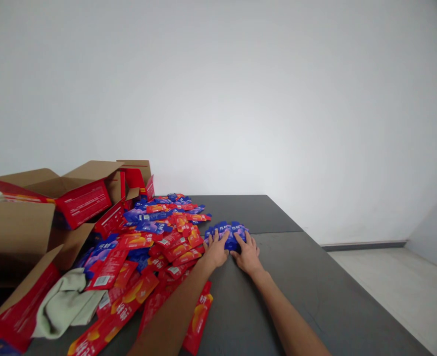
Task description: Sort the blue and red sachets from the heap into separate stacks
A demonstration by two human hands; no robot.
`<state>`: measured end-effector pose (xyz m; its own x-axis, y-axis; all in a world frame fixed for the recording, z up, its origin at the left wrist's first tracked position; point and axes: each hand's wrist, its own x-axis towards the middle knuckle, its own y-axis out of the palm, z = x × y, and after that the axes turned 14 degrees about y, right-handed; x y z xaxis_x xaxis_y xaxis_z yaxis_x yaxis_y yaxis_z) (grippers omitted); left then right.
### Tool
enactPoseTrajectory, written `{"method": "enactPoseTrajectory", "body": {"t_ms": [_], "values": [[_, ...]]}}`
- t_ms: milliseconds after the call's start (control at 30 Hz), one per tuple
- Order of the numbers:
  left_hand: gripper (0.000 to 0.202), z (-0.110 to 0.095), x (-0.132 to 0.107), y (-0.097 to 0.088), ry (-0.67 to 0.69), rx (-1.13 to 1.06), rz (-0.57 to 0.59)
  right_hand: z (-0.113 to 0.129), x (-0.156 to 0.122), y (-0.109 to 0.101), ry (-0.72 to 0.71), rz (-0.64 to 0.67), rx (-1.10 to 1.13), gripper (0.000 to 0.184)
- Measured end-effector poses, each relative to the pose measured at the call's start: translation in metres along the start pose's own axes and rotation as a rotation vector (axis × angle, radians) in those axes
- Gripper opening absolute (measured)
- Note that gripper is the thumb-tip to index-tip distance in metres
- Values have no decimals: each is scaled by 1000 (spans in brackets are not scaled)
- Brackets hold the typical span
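My left hand point(216, 249) and my right hand point(247, 253) lie side by side on a small fanned stack of blue sachets point(226, 230) on the dark grey table point(285, 277). The fingers of both hands are spread flat over the sachets and press on them from the near side. Just left of my left hand spreads a big heap of red and blue sachets point(159, 237). My left forearm crosses over a few red sachets point(199, 316) near the table's front.
Open cardboard boxes with red printed flaps point(80, 198) stand at the left. A pale green cloth point(66, 304) lies among the sachets at the front left. The table's right edge drops to a light floor point(400, 287). A white wall is behind.
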<state>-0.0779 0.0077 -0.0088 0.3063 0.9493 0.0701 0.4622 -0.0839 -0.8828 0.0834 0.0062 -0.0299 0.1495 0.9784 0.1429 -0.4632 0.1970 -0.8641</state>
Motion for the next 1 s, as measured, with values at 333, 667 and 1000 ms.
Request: {"method": "enactPoseTrajectory", "body": {"t_ms": [333, 667, 1000], "values": [[78, 4, 1, 11, -1, 16, -41, 2, -1, 3, -6, -52, -31, 65], [74, 5, 15, 11, 7, 18, -58, -4, 21, 7, -69, -54, -54, 64], [75, 6, 57, 14, -2, 21, -71, -22, 71, 15, -187, -82, -81, 60]]}}
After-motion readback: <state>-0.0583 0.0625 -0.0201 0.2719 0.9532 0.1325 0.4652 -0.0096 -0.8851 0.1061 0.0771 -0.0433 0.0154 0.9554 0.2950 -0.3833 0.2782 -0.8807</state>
